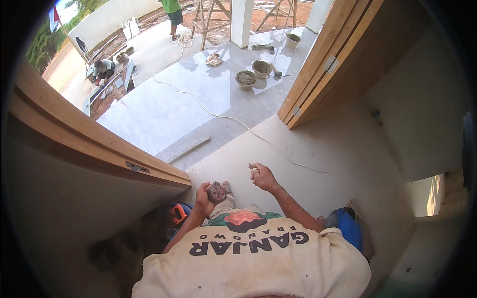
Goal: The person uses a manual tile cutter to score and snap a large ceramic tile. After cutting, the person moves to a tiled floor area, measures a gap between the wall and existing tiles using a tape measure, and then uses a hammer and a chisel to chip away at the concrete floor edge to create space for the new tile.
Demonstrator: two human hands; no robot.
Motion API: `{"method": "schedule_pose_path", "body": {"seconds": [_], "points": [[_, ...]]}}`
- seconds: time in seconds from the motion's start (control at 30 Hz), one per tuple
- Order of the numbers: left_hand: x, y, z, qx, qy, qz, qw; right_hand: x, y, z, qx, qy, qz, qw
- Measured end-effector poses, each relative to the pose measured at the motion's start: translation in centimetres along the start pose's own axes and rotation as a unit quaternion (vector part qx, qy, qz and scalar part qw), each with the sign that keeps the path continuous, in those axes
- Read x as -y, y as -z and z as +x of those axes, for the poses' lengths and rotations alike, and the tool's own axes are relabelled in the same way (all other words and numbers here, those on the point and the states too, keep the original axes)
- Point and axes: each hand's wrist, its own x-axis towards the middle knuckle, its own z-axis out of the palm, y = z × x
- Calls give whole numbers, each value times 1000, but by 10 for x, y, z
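In front of my shirt, my left hand (202, 197) is wrapped round a small round dark object (217, 191) with a reddish pattern on its upper face; its exact kind is unclear. To the right and a little farther out, my right hand (263, 177) has its thumb and forefinger pinched together. Something tiny may stick out at those fingertips, too small to name. The two hands are apart, above the pale floor tiles (231, 166).
A wooden door frame (99, 144) stands left, and an open wooden door (338, 59) right. A white cable (198, 102) crosses the threshold. Outside are mortar buckets (246, 79), a trowel (276, 70), a crouching person (103, 69) and a standing person (172, 11). An orange-handled saw (179, 213) lies by my left side.
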Motion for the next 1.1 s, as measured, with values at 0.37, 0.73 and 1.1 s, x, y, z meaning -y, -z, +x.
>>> {"method": "schedule_pose_path", "body": {"seconds": [0.37, 0.73, 1.1], "points": [[-205, -117, 223, 34, 14, 167, 985, 37, 57, 193, -72, -75, 37, 994], [-358, -113, 434, -151, 53, 102, 982, 114, 199, 477, -153, -67, -15, 986], [-553, -148, 609, -232, 96, 95, 963, 155, 284, 745, -262, -58, 82, 960]]}}
